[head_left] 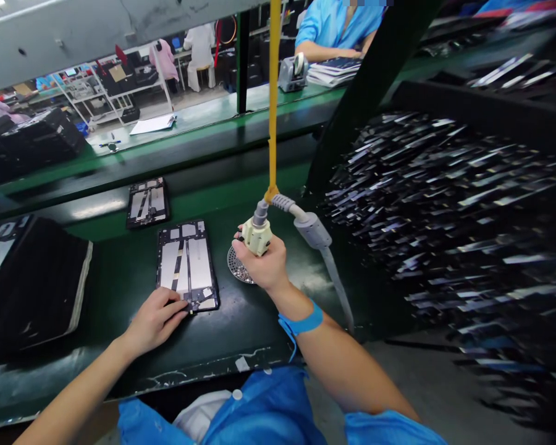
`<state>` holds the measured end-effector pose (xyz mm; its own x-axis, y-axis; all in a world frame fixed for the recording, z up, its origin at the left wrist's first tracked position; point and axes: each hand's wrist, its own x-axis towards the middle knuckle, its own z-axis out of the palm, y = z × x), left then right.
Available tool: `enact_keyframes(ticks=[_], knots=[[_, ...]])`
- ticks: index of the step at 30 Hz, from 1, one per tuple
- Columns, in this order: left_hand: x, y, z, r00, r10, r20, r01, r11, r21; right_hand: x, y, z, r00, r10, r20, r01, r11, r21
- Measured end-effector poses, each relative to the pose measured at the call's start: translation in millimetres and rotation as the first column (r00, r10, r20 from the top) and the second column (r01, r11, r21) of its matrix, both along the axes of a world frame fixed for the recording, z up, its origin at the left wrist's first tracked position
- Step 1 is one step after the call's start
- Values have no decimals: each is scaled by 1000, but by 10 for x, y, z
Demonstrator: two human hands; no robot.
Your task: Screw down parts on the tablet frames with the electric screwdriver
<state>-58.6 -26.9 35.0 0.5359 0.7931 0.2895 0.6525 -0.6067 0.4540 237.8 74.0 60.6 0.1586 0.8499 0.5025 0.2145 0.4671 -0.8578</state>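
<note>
My right hand point(265, 264) is wrapped round a cream electric screwdriver point(256, 235) that hangs from a yellow strap point(273, 99), with a grey cable point(315, 235) running off to the right. It hovers above a small round metal dish point(237, 267). My left hand point(155, 320) rests with its fingers curled on the near edge of an opened tablet back point(186, 264) lying flat on the dark green belt point(241, 321). A blue wrist strap point(302, 324) circles my right wrist.
A second opened tablet point(147, 201) lies farther up the belt. A black stack of trays point(30, 284) sits at the left. A dark rack of thin parts point(449, 204), blurred, fills the right. Across the line, a person in blue point(338, 28) works beside stacked tablets point(333, 69).
</note>
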Motion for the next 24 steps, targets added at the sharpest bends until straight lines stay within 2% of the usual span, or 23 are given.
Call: enact_keyframes(ticks=[3, 5, 8, 11, 14, 20, 24], knots=[[-32, -52, -64, 998, -24, -66, 29, 997, 69, 5, 1, 10, 1000, 4, -7, -4, 1000, 10], [-42, -82, -109, 997, 5, -75, 2, 996, 85, 8, 1, 15, 1000, 5, -12, -5, 1000, 3], [-48, -125, -184, 997, 66, -28, -63, 995, 79, 5, 1, 16, 1000, 4, -19, -4, 1000, -9], [-43, -168, -232, 998, 58, 28, -61, 994, 86, -2, 1, 13, 1000, 4, -21, -4, 1000, -12], [-33, -192, -221, 997, 56, 49, -61, 993, 98, -6, 0, 10, 1000, 5, -18, -6, 1000, -9], [-5, -178, -136, 997, 69, -20, -68, 997, 29, 2, 6, -12, 1000, 8, -11, -8, 1000, -16], [12, -176, -147, 999, 40, -22, -38, 995, 89, 3, 8, -19, 1000, 6, -7, -6, 1000, -14]])
